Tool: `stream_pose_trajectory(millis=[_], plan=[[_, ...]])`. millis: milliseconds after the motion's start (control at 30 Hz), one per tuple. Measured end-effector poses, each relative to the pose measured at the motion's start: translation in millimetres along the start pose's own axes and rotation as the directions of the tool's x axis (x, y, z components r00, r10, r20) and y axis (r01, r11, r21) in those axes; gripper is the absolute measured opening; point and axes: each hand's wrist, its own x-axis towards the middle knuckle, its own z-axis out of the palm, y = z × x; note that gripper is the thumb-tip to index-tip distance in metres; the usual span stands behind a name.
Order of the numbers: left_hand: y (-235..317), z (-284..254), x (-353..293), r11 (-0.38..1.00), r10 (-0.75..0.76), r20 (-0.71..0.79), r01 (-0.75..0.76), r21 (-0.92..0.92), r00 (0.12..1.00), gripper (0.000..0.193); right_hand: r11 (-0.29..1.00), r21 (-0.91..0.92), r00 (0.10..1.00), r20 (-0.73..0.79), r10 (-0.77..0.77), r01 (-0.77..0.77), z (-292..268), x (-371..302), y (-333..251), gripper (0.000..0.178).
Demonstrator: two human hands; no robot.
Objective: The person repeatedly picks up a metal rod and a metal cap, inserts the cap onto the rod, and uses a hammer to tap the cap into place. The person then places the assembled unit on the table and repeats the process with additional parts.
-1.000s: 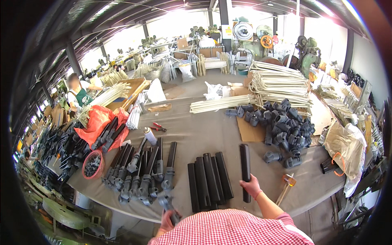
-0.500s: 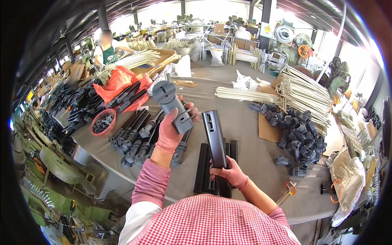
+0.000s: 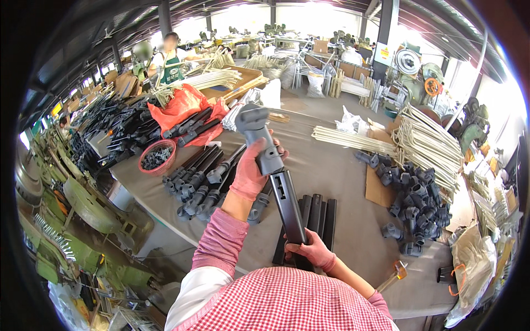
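In a pink glove, my left hand [image 3: 249, 175] is closed around a grey plastic pipe-like fitting [image 3: 257, 132] with a rounded head. My right hand [image 3: 313, 249], also gloved, grips the lower part of a black slotted tube [image 3: 289, 205]. The tube's upper end meets the lower end of the fitting; how far it sits inside, I cannot tell. Several more black tubes [image 3: 316, 212] lie side by side on the table just beyond my right hand. Left of my left hand, tubes with grey fittings on their ends [image 3: 194, 190] lie in a group.
Loose grey fittings [image 3: 415, 212] are heaped at the right, beside pale rods [image 3: 428, 140]. A mallet [image 3: 393, 275] lies near the right front. A red basket of small dark parts [image 3: 157, 156] stands at the left. Across the table [image 3: 331, 165], a person in a green apron [image 3: 172, 65] stands far left.
The fitting and the black tube, apart before, now touch end to end. My left hand has tipped the fitting in line with the tube. The whole view has shifted.
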Motion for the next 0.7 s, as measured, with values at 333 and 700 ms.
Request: stream_pose_trajectory(millis=[333,700], plan=[[7,-6,-11,0.97,0.044,-0.239,0.016,0.241,0.97,0.033,1.0,0.002,0.999,-0.029,-0.022,0.022,4,-1,-2,0.031],[12,11,13,0.853,-0.368,-0.027,0.349,0.387,0.929,0.036,0.997,0.018,0.997,-0.022,0.078,-0.077,8,-3,-4,0.031]])
